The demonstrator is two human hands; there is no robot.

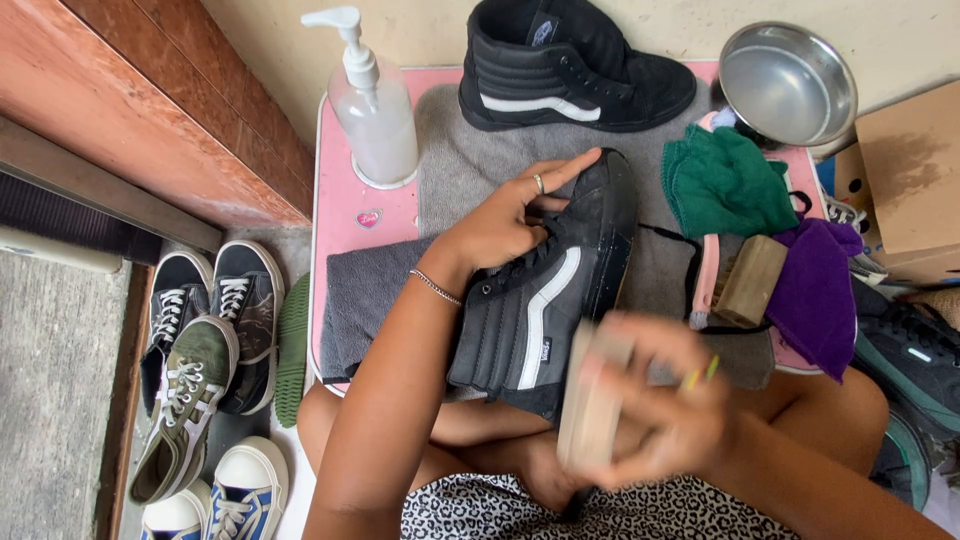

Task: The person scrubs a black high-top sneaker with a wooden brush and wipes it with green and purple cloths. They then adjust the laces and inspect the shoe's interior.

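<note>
black shoe under the brush

a clear pump bottle (374, 110) (pale gel inside) stands at the pink table's (338, 190) far left; a steel bowl (787, 82) sits far right. the left hand (505, 222) grips the black shoe (545, 290) — toe pointing away, long axis running up the table. the right hand (660, 405) is clamped on a blurred wooden brush (592, 400) at the heel.

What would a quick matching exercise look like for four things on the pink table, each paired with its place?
Things:
1. pump bottle
2. steel bowl
3. purple cloth
4. second black shoe

Places:
A. far right corner
B. far edge, middle, on the grey towel
C. far left corner
D. right side, beside a wooden brush

Pairs: 1-C, 2-A, 3-D, 4-B
</note>
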